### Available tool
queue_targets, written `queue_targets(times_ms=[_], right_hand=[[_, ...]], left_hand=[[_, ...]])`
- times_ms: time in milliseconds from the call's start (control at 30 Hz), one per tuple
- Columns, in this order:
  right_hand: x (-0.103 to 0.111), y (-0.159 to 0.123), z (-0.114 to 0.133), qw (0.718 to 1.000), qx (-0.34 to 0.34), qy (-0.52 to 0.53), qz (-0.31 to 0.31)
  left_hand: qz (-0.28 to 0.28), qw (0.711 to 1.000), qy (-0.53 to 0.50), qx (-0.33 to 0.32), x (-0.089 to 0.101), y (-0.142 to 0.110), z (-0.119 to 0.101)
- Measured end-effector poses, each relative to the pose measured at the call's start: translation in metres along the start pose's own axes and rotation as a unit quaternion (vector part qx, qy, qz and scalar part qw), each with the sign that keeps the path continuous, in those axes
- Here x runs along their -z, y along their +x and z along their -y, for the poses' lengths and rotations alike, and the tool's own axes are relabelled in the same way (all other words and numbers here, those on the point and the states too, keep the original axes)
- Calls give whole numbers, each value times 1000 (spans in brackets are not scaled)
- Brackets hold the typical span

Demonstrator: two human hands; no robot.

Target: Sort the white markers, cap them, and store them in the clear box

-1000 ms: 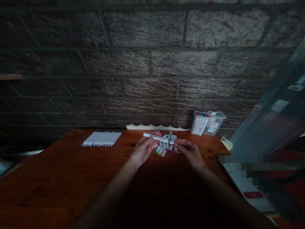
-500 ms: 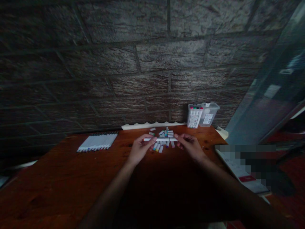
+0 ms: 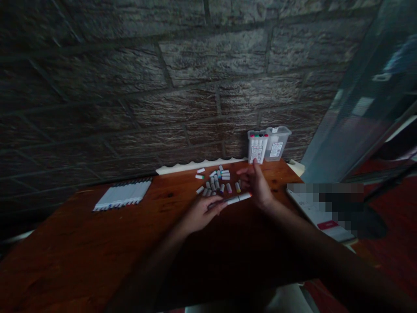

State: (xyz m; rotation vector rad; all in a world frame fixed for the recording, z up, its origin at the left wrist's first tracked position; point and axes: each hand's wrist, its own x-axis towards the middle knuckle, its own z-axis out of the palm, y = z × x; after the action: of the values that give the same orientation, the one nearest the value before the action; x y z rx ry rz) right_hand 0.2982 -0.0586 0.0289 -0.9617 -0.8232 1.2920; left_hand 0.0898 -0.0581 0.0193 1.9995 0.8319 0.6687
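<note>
My left hand (image 3: 203,211) is closed around a white marker (image 3: 237,199), which slants up to the right and shows an orange tip at its far end. Just beyond that end, my right hand (image 3: 258,182) is raised with its fingers apart and nothing in it. Behind the marker, several loose marker caps (image 3: 213,181) lie scattered on the wooden table, some with green, blue or yellow ends. A neat row of white markers (image 3: 124,194) lies side by side to the left.
Against the stone wall stand a clear case holding upright markers (image 3: 257,148) and a second clear plastic case (image 3: 278,143). A wavy white strip (image 3: 202,165) runs along the table's back edge. At the right edge lies a flat white box (image 3: 321,217) with a red patch.
My right hand has let go of the marker and opened. The left hand has turned the marker, so its orange end now points right. The view has shifted somewhat.
</note>
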Motion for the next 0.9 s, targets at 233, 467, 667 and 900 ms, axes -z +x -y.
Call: queue_targets(times_ms=[233, 467, 667, 900], right_hand=[[-11, -14, -3, 994, -6, -54, 95], [0, 2, -1, 991, 62, -121, -2], [5, 1, -5, 980, 31, -161, 113], [6, -1, 0, 986, 53, -135, 79]], left_hand=[[-23, 1000, -4, 19, -14, -7, 3], [-131, 991, -13, -4, 2, 5, 1], [-227, 969, -94, 13, 26, 5, 11], [-226, 956, -187, 22, 24, 7, 5]])
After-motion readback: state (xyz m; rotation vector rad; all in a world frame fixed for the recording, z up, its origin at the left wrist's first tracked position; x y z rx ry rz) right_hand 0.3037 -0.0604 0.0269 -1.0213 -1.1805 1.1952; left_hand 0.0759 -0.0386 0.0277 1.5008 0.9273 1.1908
